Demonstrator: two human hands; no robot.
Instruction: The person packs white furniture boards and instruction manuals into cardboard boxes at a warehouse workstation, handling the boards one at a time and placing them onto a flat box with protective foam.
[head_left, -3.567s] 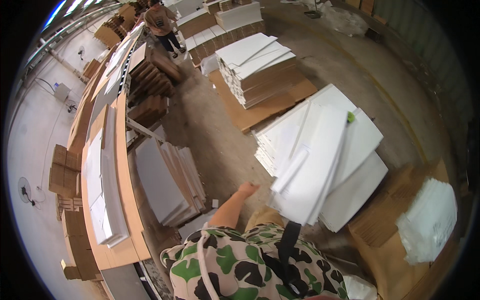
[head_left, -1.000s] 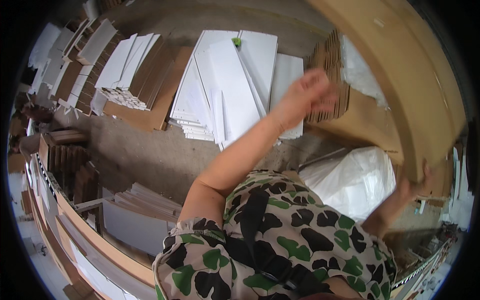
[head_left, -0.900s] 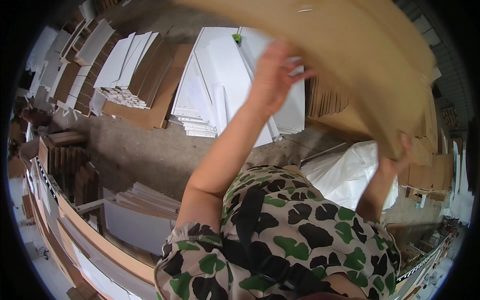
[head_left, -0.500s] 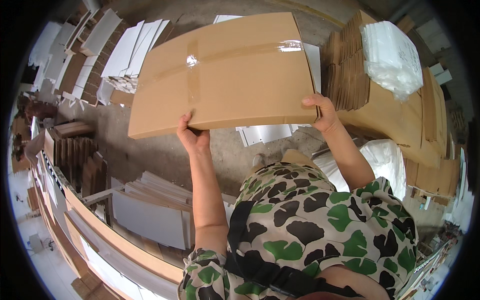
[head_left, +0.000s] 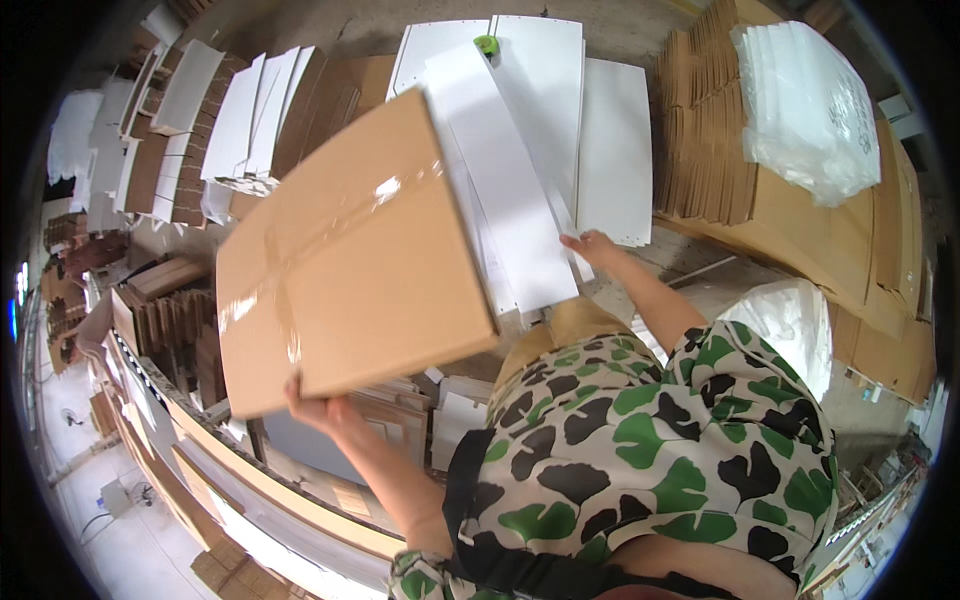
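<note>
A flat, taped cardboard box (head_left: pixel 340 250) is tilted in front of me on the left. My left hand (head_left: pixel 325 408) grips its near lower edge, with the thumb on the top face and the other fingers partly hidden. Off the box, my right hand (head_left: pixel 597 250) has its fingers apart and hovers at the near end of some long white panels (head_left: pixel 510 180); whether it touches them I cannot tell. Wider white boards (head_left: pixel 612 150) lie under and beside these panels. At their far end sits a small green, rounded thing (head_left: pixel 486 45).
Folded cardboard (head_left: pixel 705 120) is stacked at the right, beside a plastic-wrapped white bundle (head_left: pixel 810 110). Piles of white boards (head_left: pixel 255 115) stand at the far left. Nearer on the left are brown boards (head_left: pixel 165 325) and a long rail (head_left: pixel 270 465). Clear plastic sheeting (head_left: pixel 785 320) lies at my right.
The box has swung left and nearer, turning in my left hand. My right hand has let go of its right corner. White panels and the green thing behind it now show.
</note>
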